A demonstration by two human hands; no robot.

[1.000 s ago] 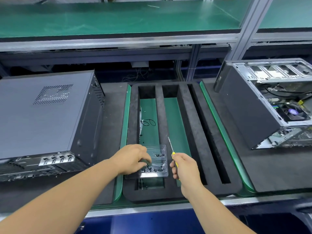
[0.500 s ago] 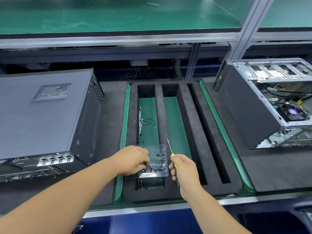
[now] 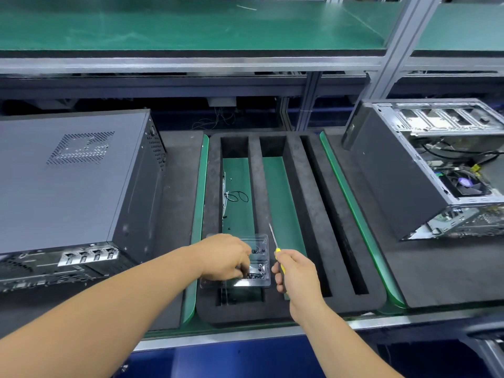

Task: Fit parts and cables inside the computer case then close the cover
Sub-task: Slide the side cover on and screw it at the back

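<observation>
The left hand (image 3: 225,256) is reaching into a clear plastic screw tray (image 3: 259,266) near the front edge of the tabletop (image 3: 450,271), fingers curled down among the small dark screws (image 3: 255,274); whether it is pinching one cannot be told. The right hand (image 3: 296,271) is gripping a yellow-handled screwdriver (image 3: 275,246), its shaft pointing away. The closed computer case (image 3: 68,184) is lying at the left edge, the open computer case (image 3: 425,170) at the right.

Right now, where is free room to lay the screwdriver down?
The second foam slot, between the two foam ribs, shows bare green. The first slot is crowded: black loops in the middle, and the clear screw tray with the left hand at its near end.
</observation>
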